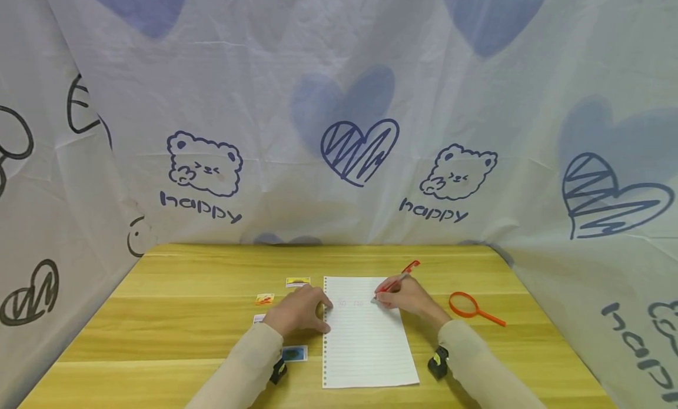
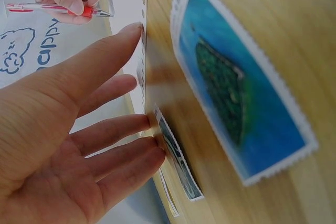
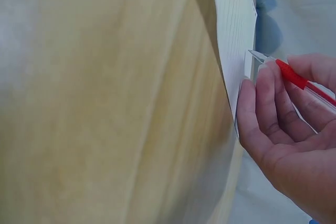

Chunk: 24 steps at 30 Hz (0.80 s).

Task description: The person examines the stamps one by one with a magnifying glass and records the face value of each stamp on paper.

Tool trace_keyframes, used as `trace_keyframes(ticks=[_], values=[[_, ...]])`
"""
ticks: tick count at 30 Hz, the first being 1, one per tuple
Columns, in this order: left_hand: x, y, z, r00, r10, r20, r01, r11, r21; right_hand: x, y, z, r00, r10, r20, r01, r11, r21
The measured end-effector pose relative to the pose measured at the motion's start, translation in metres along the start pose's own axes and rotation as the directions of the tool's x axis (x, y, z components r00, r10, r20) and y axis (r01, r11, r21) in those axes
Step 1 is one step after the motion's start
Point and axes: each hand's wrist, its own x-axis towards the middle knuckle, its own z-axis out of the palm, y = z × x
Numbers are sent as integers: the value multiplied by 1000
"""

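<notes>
A lined sheet of paper (image 1: 371, 350), with punched holes down its left side, lies on the table. Faint reddish writing runs across its upper part. My right hand (image 1: 399, 294) pinches a red gel pen (image 3: 294, 74), its tip at the paper just right of the writing. My left hand (image 1: 301, 310) rests at the sheet's left edge, fingers extended and thumb apart, holding nothing. Close to that hand lies a blue stamp (image 2: 236, 82) picturing a green island. Another stamp (image 2: 179, 158) is near its fingertips in the left wrist view.
Beyond the left hand lie a yellow stamp (image 1: 298, 281) and an orange-red stamp (image 1: 265, 299). An orange magnifying glass (image 1: 478, 310) lies right of the paper. The wooden table (image 1: 159, 315) meets a printed cloth (image 1: 286, 191) at its back and sides.
</notes>
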Motion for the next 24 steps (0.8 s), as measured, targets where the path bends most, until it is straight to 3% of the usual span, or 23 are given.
trace_keyframes(ticks=[12, 24], values=[[1, 0, -2, 1000, 6, -3, -6, 1000, 6, 3, 0, -1, 997, 67, -37, -68, 997, -23], [0, 1, -1, 1000, -3, -2, 3, 1000, -7, -1, 2, -9, 998, 23, 51, -23, 1000, 7]])
